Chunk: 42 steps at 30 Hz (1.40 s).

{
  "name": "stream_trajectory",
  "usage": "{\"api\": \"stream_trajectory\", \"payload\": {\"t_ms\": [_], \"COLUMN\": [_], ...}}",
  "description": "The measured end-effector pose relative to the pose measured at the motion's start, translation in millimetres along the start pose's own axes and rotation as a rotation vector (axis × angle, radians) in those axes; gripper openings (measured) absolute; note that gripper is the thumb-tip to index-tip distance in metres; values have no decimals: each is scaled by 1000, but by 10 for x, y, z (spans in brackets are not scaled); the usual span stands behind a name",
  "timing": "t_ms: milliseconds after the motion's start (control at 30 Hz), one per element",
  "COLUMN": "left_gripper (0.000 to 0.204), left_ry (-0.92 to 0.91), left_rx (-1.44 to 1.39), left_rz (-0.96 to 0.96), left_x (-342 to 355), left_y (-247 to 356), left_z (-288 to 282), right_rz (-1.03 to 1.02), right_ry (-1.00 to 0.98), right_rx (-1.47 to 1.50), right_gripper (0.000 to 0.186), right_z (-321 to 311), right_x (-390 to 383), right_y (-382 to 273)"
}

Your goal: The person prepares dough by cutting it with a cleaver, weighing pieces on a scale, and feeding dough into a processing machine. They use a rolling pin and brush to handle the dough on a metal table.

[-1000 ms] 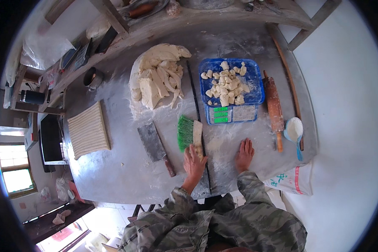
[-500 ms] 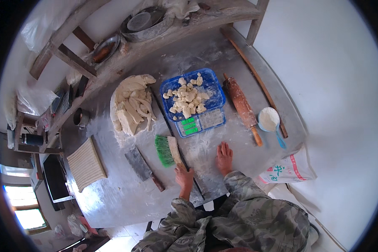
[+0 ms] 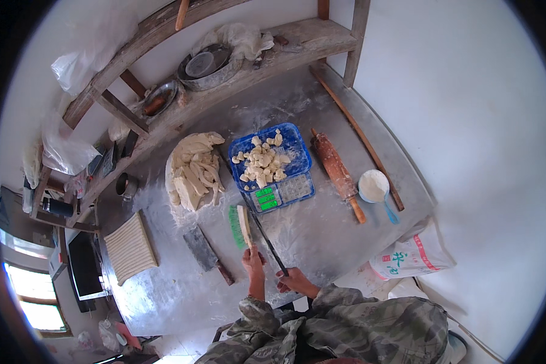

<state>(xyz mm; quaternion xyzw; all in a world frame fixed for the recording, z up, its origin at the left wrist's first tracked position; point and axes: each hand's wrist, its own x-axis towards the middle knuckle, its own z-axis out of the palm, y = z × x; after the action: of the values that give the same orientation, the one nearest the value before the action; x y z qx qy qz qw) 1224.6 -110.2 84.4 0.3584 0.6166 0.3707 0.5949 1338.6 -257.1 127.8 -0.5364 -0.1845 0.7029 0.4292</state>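
Near the table's front edge, left hand [image 3: 253,259] grips the brush [image 3: 244,225]; right hand [image 3: 292,279] grips a rod [image 3: 267,242].

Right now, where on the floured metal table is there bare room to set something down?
Bare patches: the near-left corner, between the ridged wooden board and steel cleaver; and the near-right stretch below the wooden rolling pin. Crowded: the middle, around the dough heap, blue tray and green-bristled brush.

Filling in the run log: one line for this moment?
left hand: grips brush | right hand: holds thin rod | floured table
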Motion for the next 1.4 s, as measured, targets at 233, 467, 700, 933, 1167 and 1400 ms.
{"api": "stream_trajectory", "payload": {"t_ms": [233, 467, 700, 933, 1167, 1400], "left_gripper": [41, 38, 39, 42, 43, 41], "left_ry": [82, 121, 127, 219, 222, 232], "left_rx": [221, 367, 512, 632, 648, 569], "left_rz": [107, 165, 188, 156, 135, 205], "left_x": [-78, -28, 5, -14, 148, 128], "left_y": [-60, -232, -188, -184, -239, -55], "left_z": [-173, -177, -66, -333, -201, -436], "right_rz": [-9, -268, -356, -311, -181, -603], "right_ry": [9, 135, 627, 782, 970, 1162], "right_rx": [-76, -393, -826, -860, -1038, -1114], "right_gripper": [27, 26, 20, 14, 21, 33], "right_z": [-656, -1415, -3265, -3898, -4930, -4116], "right_x": [-669, -1500, -1300, -1338, -865, -159], "right_y": [-405, -1067, -1228, -1485, -1841, -2026]}}
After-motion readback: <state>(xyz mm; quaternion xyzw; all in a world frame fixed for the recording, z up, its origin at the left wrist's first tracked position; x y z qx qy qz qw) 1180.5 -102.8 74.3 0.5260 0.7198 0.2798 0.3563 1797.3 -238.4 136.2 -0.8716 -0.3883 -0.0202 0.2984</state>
